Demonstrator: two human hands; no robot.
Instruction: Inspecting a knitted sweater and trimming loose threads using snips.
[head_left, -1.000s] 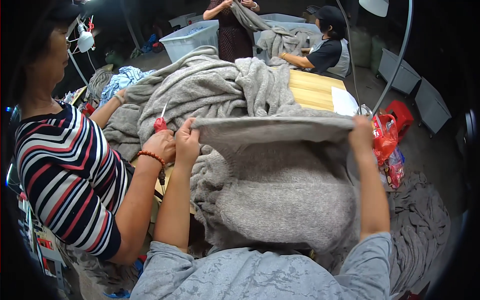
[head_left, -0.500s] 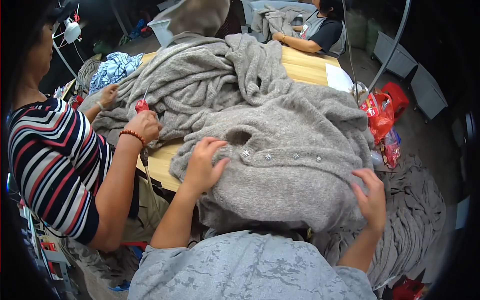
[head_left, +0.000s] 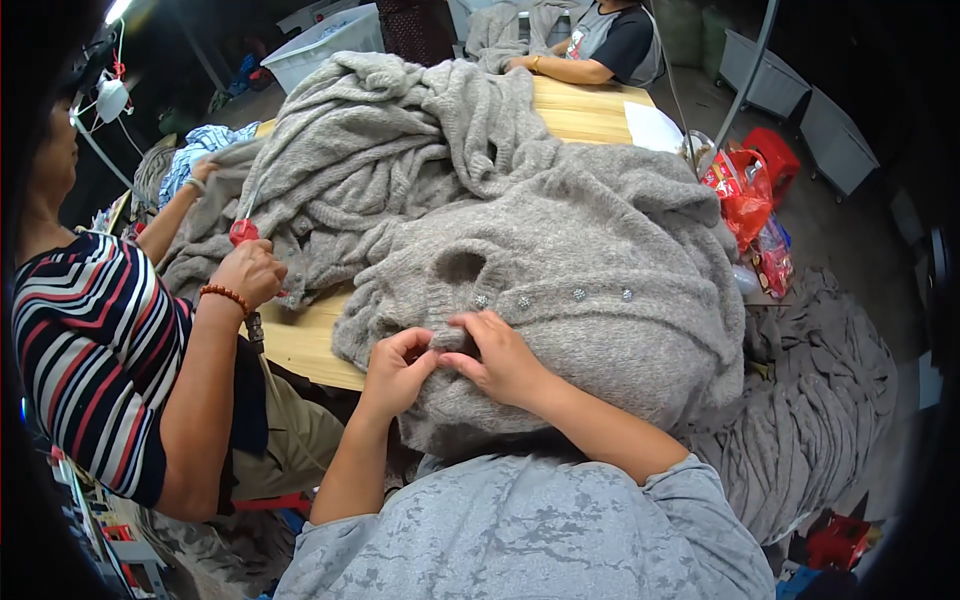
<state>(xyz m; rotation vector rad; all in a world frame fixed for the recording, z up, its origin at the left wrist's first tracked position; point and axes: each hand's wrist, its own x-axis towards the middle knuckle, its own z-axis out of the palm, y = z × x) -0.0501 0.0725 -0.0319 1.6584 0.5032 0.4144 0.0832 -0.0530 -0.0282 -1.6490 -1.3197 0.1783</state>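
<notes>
A fuzzy grey knitted sweater (head_left: 600,240) lies spread over the table edge in front of me, with a row of sparkly round buttons (head_left: 579,295) along a ribbed band. My left hand (head_left: 396,372) is closed, pinching the knit at the left end of that band, below a dark round opening (head_left: 460,266). Right beside it, my right hand (head_left: 503,362) pinches the same ribbed edge between thumb and fingers. The fingertips of both hands nearly meet, with a small fold of knit between them.
More grey knitwear (head_left: 365,140) is heaped on the wooden table (head_left: 315,340). At my left, a co-worker in a striped top grips a red-ended tool (head_left: 243,231) with a cord. Another person sits across the table. Red bags (head_left: 742,195) and piled knitwear (head_left: 800,400) lie right.
My right hand has crossed from the sweater's right side to join my left at the band's end. Both have closed on the knit. The co-worker's tool hand has shifted left.
</notes>
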